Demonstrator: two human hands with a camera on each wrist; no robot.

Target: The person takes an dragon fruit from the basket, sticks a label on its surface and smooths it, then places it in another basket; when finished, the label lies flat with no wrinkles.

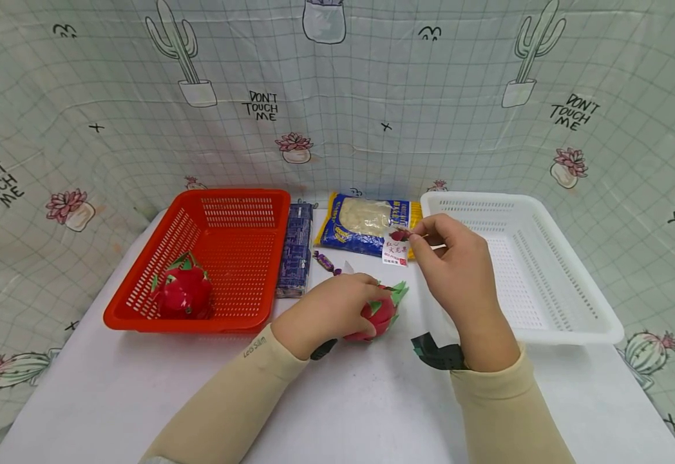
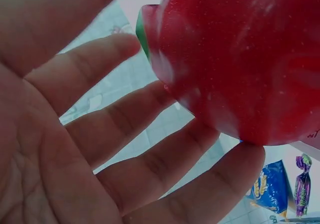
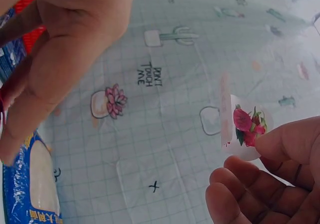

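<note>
My left hand [image 1: 346, 306] reaches over a red dragon fruit [image 1: 385, 316] with green leaf tips on the white table, its fingers on the far side and thumb on the near side. The left wrist view shows the fingertips [image 2: 252, 156] against the fruit's smooth red skin [image 2: 230, 59]. Between thumb and index finger, my right hand [image 1: 456, 261] pinches the top edge of a small paper label [image 1: 395, 251], printed with dragon fruits and Chinese characters. In the right wrist view the label [image 3: 250, 126] hangs beside the curled right fingers. The fruit's left part is hidden by the left hand.
At left stands a red basket [image 1: 239, 303] with another dragon fruit [image 1: 185, 293] inside. A white basket [image 1: 592, 309] stands at right. Between them lie a dark blue box [image 1: 295, 251], a blue-and-yellow food packet [image 1: 346, 235] and a purple wrapped candy [image 1: 324, 262]. A patterned curtain hangs behind.
</note>
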